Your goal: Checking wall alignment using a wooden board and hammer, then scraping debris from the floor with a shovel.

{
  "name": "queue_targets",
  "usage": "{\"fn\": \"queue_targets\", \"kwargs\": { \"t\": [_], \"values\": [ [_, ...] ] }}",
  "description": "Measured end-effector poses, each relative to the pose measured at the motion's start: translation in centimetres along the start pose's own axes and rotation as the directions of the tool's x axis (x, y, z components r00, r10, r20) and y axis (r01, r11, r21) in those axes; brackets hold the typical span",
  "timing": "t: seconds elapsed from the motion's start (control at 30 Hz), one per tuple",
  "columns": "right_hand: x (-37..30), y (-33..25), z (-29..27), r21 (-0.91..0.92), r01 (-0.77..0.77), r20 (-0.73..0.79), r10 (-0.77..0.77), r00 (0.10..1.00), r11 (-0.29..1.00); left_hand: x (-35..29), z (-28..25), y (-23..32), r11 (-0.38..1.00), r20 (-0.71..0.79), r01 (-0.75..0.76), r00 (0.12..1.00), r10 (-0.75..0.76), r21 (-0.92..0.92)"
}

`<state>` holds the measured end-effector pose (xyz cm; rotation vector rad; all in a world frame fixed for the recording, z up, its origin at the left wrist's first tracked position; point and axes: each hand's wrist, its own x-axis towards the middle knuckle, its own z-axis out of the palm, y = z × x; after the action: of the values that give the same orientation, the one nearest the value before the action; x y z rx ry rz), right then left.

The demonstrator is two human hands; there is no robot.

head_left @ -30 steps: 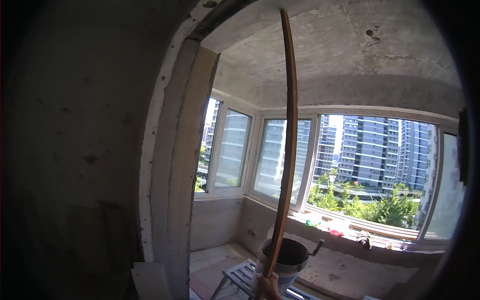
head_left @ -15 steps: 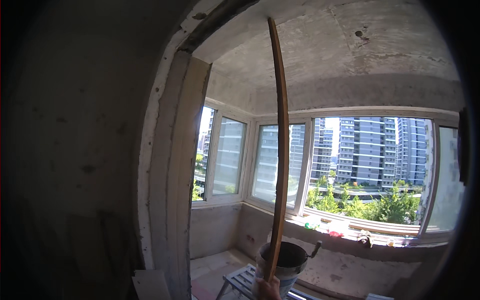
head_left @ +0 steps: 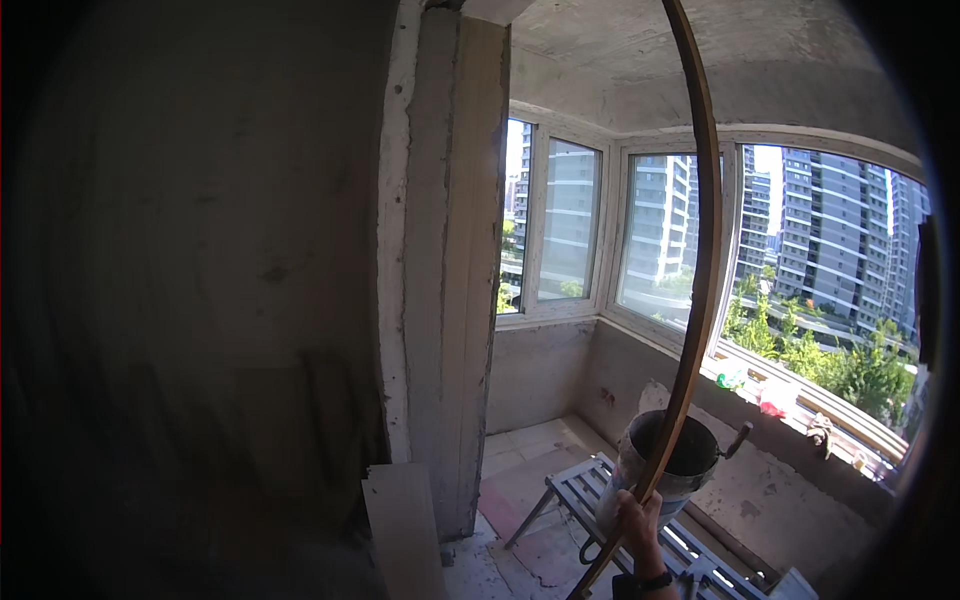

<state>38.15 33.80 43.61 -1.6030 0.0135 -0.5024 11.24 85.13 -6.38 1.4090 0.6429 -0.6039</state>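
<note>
My right hand, a dark band on its wrist, is closed around the lower part of a long, narrow wooden batten. The batten leans, its upper part rising past the window and out of the top of the view. Just behind the hand, a grey bucket stands on a slatted metal bench. A tool handle sticks out over the bucket's right rim. What lies inside the bucket is too dark to make out. My left hand is not in view.
A wall end with a bare, rough column divides the dark wall on the left from the window bay. Against its foot leans a pale board. Small items, including a red and white bag, lie on the windowsill.
My view has swung left and downward, so the window, bucket and bench sit farther right. The batten's top has left the view, the batten tilts more, and more of my right forearm shows.
</note>
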Motion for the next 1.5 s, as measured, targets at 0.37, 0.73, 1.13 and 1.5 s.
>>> {"fn": "queue_targets", "kwargs": {
  "t": [0.37, 0.73, 1.13, 1.5],
  "values": [
    [-1.0, -0.7, -0.8, 0.041, 0.056, 0.024, -0.057, 0.998, 0.998, 6.1, 2.4, 11.0, -0.329, 0.636, -0.747, 0.159, 0.755, 0.577],
    [0.7, -5.2, -1.1, 0.077, 0.07, 0.133, -0.08, 0.988, 0.995, 9.9, 16.5, 36.6, 0.898, 0.121, -0.376, 0.926, 0.357, 0.229],
    [0.9, -2.9, -0.6, -0.098, 0.23, -0.12, -0.241, 0.963, 0.968, -37.4, 46.0, 75.5, 0.065, 0.372, -0.943, -0.066, 0.926, -0.328],
    [0.5, -3.4, -1.1, -0.091, 0.302, -0.021, -0.305, 0.952, 0.949, -39.8, 52.6, 75.7, 0.106, -0.034, -0.987, 0.111, 0.993, -0.121]
  ]
}}
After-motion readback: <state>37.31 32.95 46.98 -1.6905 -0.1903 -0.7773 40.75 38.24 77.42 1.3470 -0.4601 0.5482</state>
